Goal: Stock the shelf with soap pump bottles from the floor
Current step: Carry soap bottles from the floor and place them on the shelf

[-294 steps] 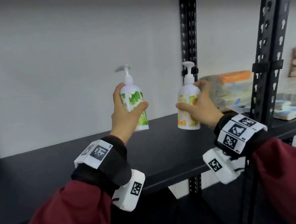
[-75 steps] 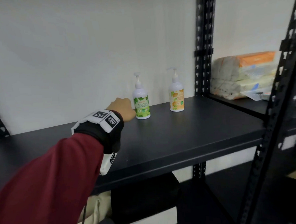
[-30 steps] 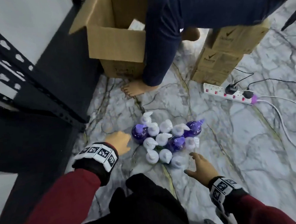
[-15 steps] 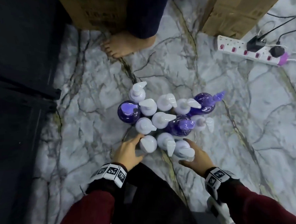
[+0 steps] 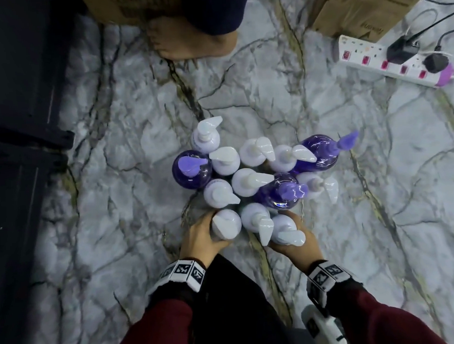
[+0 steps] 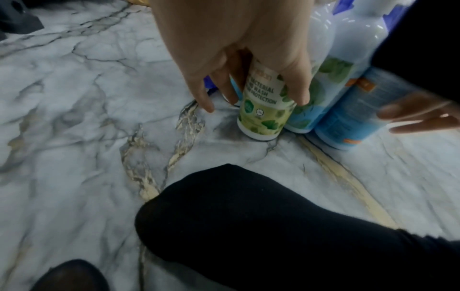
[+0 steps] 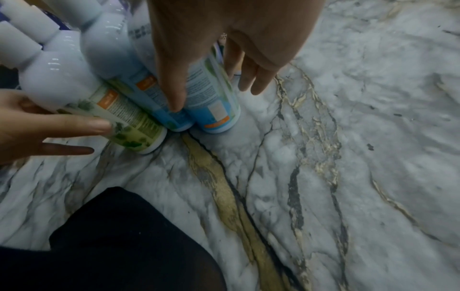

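A white power strip with red switches [image 5: 388,60] lies on the veined white marble floor [image 5: 269,96], near brown cardboard boxes [image 5: 364,6] and another person's bare foot [image 5: 193,44].

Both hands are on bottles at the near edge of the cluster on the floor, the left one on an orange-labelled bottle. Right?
Not quite: the left hand is on a green-labelled bottle, as the left wrist view shows. The right hand does hold a bottle at the near edge.

White plastic pump bottles [image 5: 250,182] and purple translucent pump bottles [image 5: 191,171]: upright, tightly clustered, touching, on marble floor [image 5: 139,123].
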### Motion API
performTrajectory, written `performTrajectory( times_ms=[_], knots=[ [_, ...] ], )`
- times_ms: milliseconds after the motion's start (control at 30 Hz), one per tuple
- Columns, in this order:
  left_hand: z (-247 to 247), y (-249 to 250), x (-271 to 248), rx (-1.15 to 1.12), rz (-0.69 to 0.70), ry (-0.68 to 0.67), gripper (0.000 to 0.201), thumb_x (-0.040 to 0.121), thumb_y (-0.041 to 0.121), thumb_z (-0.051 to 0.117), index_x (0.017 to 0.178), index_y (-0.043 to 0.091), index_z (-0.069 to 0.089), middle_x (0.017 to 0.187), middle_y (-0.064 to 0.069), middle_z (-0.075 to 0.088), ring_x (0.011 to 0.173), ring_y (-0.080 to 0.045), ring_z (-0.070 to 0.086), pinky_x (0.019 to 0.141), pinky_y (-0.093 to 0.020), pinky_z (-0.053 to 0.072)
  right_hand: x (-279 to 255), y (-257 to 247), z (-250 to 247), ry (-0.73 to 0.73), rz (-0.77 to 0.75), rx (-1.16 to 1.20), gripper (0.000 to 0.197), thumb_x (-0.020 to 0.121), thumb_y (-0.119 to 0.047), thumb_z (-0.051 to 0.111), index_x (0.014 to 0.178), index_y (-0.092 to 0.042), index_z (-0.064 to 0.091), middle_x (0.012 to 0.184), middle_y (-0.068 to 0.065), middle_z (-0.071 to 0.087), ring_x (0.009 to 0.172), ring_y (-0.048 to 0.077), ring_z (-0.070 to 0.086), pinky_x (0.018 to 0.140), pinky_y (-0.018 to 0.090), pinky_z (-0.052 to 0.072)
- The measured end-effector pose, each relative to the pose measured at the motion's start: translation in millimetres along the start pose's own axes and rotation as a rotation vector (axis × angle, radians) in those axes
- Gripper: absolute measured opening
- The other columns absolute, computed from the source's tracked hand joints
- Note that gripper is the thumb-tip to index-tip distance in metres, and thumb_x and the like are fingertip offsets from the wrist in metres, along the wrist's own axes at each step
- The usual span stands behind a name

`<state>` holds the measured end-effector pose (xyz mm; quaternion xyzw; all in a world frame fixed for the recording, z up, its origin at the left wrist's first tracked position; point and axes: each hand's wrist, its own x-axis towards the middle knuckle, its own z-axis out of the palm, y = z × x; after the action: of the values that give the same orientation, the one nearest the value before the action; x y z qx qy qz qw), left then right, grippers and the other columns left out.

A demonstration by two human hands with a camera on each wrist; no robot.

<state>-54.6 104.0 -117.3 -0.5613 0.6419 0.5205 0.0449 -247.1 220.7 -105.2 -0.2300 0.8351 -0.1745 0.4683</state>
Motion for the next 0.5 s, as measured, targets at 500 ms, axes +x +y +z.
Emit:
performTrajectory(
  times_ms=[500],
  knots=[
    [-40.7, 44.9, -48.6, -0.002, 0.297, -0.019, 0.068, 0.064, 0.033, 0.082, 0.123, 0.031, 0.049, 0.116, 0.021, 0.052, 0.107, -0.005, 0.053, 0.09, -0.021, 0.041, -55.8, -30.9, -29.8, 0.062, -0.196, 0.105, 0.061, 0.051, -0.048, 0.07, 0.104, -0.046, 0.041, 0.091, -0.025, 0.059, 0.082, -0.002, 0.057, 0.066, 0.006, 0.04]
  ],
)
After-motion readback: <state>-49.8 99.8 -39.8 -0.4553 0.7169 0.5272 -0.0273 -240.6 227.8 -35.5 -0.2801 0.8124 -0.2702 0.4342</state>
